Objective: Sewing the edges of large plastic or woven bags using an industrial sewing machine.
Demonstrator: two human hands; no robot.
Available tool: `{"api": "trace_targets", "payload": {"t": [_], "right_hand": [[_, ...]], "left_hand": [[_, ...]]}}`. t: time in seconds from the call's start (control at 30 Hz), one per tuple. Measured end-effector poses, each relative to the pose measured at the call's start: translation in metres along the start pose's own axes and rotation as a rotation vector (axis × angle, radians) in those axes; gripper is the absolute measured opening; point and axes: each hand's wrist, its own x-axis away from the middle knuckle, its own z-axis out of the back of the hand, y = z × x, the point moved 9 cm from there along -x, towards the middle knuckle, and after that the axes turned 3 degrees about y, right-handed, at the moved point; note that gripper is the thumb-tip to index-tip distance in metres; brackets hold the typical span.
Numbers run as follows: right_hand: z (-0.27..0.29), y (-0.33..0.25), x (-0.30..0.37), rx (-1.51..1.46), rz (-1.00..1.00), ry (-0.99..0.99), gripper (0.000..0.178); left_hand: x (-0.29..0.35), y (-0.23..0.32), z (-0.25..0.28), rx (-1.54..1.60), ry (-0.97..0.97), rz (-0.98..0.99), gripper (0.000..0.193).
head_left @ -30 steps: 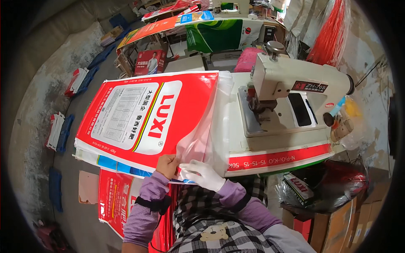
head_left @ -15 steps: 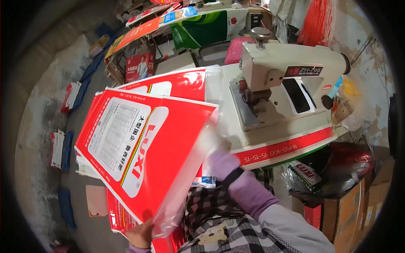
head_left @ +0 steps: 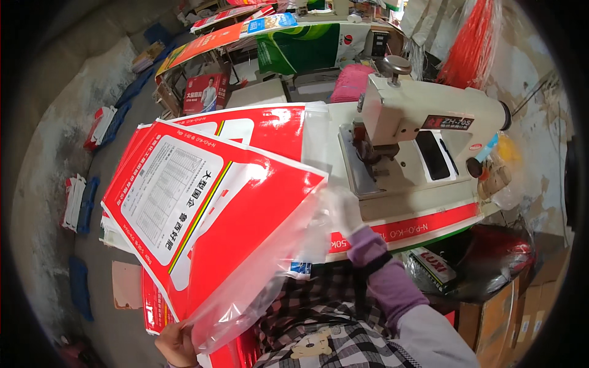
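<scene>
A large red printed sack [head_left: 245, 202] with a white panel lies at a slant over a pile of similar red sacks [head_left: 282, 126]. A clear plastic liner [head_left: 245, 310] sticks out of its near edge. At the sack's lower corner, my left hand [head_left: 176, 345] is closed on the sack and liner, thumb on top. My right hand [head_left: 343, 210], in a white glove, grips the far end of the liner beside the sack's right corner; its fingertips are partly blurred. The sack's near face bulges and creases between the two hands.
A cream sewing machine [head_left: 423, 116] stands on the table to the right, with a black phone [head_left: 433, 156] on its bed. A carton [head_left: 503, 313] and a dark plastic-lined container [head_left: 472, 267] are at the lower right. Red strands [head_left: 469, 49] hang behind.
My right hand has moved right, drawing the liner's end outward. My left hand has shifted slightly down and left. The sack's printed face has buckled, and the view has shifted a little.
</scene>
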Motion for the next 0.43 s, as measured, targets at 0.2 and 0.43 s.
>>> {"api": "trace_targets", "payload": {"t": [0.2, 0.43], "right_hand": [[0.011, 0.01, -0.031, 0.227, -0.168, 0.015, 0.018], [-0.019, -0.136, -0.041, 0.397, 0.762, -0.708, 0.027]], "left_hand": [[0.012, 0.004, -0.004, -0.19, -0.126, -0.302, 0.021], [-0.105, -0.229, 0.021, -0.103, 0.124, -0.236, 0.041]]}}
